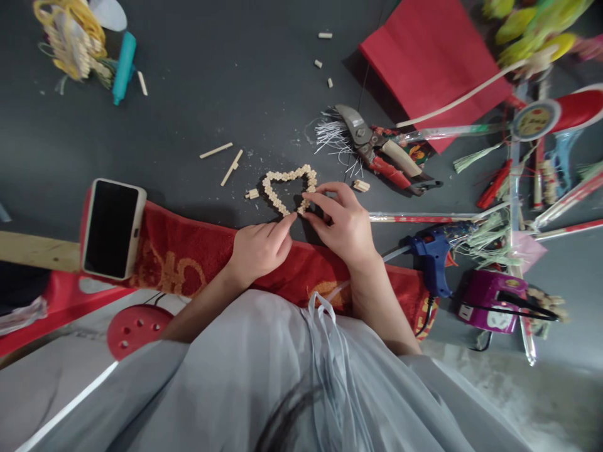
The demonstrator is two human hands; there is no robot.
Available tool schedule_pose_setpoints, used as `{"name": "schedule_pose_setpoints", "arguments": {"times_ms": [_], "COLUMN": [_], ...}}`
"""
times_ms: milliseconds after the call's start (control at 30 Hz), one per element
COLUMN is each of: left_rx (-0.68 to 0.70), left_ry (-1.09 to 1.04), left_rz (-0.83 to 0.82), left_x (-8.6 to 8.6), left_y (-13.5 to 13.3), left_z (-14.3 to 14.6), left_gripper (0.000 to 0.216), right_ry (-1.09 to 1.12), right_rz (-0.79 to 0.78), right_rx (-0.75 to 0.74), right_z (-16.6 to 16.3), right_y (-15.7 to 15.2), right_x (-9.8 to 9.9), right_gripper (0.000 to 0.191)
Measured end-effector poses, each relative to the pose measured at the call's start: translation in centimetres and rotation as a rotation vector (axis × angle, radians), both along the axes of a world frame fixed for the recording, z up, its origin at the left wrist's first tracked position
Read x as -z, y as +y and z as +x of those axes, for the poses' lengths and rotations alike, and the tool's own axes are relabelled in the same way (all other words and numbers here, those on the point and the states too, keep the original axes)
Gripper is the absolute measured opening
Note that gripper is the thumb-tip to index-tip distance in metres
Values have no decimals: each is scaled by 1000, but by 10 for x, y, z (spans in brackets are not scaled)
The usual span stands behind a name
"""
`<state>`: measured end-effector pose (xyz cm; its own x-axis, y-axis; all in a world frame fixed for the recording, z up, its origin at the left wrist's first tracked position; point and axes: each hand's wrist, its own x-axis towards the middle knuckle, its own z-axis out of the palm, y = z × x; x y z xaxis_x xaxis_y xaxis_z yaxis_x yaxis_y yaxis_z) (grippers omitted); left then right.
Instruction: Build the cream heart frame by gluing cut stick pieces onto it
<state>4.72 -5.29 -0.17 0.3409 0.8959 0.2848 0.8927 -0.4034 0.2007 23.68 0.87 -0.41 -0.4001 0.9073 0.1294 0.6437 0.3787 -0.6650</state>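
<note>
A small heart-shaped outline (269,188) made of short pale stick pieces lies on the dark table, with its point toward me. My left hand (262,250) is curled, and its index fingertip presses at the heart's lower point. The thumb and fingers of my right hand (346,225) close on the heart's lower right side. Whether a loose piece sits between these fingertips is hidden. Small stick bundles lie either side: one bundle (252,194) left of the heart, another bundle (361,186) beyond my right hand.
Red-handled pruning shears (377,150), a red paper square (433,63) and a blue glue gun (434,257) are on the right. A phone (114,228) rests on a red towel (188,251) along the near edge. Thin sticks (216,150) and a teal pen (124,68) lie left.
</note>
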Motion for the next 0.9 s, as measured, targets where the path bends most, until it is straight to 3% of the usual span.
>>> {"name": "schedule_pose_setpoints", "arguments": {"times_ms": [267,533,900], "left_rx": [23,50,15], "left_ry": [55,10,13], "left_rz": [-111,41,-102], "left_x": [-2,-4,0], "left_y": [0,3,0], "left_z": [0,3,1], "left_gripper": [39,36,41], "right_ry": [-17,-19,-72], "right_rz": [-3,33,36], "right_rx": [0,2,34], "right_z": [0,-1,-4], "right_y": [0,-1,-1], "right_x": [-2,-2,0], "right_gripper": [26,28,25]}}
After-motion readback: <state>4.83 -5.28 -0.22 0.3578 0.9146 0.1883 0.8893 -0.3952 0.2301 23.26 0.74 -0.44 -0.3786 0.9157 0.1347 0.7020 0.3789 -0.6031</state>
